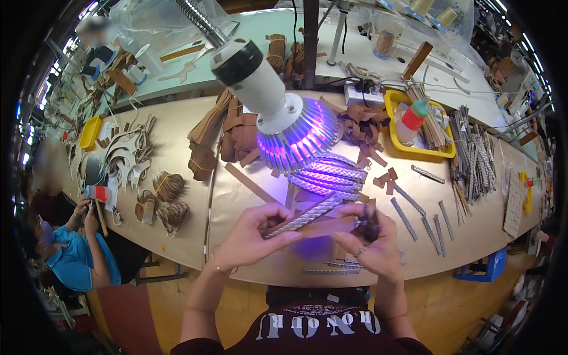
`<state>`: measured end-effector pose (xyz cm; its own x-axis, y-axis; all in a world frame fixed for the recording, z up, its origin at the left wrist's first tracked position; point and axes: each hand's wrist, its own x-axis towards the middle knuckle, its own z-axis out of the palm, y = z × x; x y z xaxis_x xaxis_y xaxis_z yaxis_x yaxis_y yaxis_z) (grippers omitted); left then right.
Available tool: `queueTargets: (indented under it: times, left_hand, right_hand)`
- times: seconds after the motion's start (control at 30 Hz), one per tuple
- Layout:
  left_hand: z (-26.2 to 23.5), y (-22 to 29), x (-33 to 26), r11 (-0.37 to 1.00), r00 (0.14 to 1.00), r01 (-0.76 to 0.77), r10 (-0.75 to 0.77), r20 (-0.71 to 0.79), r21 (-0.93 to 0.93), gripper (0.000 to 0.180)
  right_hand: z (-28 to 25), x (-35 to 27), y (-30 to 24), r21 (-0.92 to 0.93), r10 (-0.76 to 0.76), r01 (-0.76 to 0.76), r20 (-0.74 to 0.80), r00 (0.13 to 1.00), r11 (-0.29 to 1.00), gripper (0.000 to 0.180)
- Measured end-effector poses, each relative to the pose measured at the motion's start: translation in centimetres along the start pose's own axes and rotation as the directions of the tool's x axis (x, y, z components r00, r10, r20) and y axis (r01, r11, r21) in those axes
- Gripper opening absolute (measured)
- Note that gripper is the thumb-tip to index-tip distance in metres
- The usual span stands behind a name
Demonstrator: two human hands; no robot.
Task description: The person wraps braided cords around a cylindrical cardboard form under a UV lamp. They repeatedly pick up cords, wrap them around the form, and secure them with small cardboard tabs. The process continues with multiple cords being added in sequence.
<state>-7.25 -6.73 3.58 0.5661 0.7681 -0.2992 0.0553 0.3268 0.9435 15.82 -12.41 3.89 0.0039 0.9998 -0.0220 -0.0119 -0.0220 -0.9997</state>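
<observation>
My left hand (251,236) is closed, pinching one end of a pale braided strap (310,216) between thumb and fingers. A flat tan strip (325,228) stretches from beside that thumb across to my right hand (378,245). Those right fingers are closed on the strip's other end. Something dark (370,225) shows among them, too blurred to name. Just beyond both hands lies a thick bundle of braided straps (328,176), lit purple by a lamp (296,133) hanging low over it. The lamp hides part of the bundle.
Short braided pieces (404,219) and brown scraps (386,179) lie to the right. Behind them stands a yellow tray (421,155) with a red-and-white bottle (411,123). Brown strip bundles (202,163) are at left. A co-worker in blue (83,257) sits at far left.
</observation>
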Motion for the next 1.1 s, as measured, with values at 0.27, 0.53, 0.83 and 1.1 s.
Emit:
queueTargets:
  times: [0.27,0.53,0.83,1.1]
  left_hand:
    - [-0.1,0.9,4.9,0.995,0.971,0.033,-0.008,0.238,-0.097,0.023]
    - [-3.1,0.4,7.3,0.794,0.862,-0.376,0.490,-0.135,0.478,0.032]
    - [-1.1,-0.7,9.1,0.304,0.826,-0.432,0.512,0.238,0.849,0.043]
    - [0.5,-1.5,12.1,0.239,0.829,-0.503,0.405,0.386,0.831,0.050]
  right_hand:
    - [-4.6,1.8,0.3,-0.200,-0.246,0.267,0.124,0.961,0.943,0.023]
    - [-2.9,3.4,3.4,0.460,0.263,-0.102,-0.301,0.917,0.882,0.009]
    - [-0.1,4.3,4.8,0.249,0.198,-0.070,-0.540,0.818,0.966,0.012]
    - [-3.6,2.4,6.3,0.232,0.189,-0.041,-0.665,0.723,0.972,0.016]
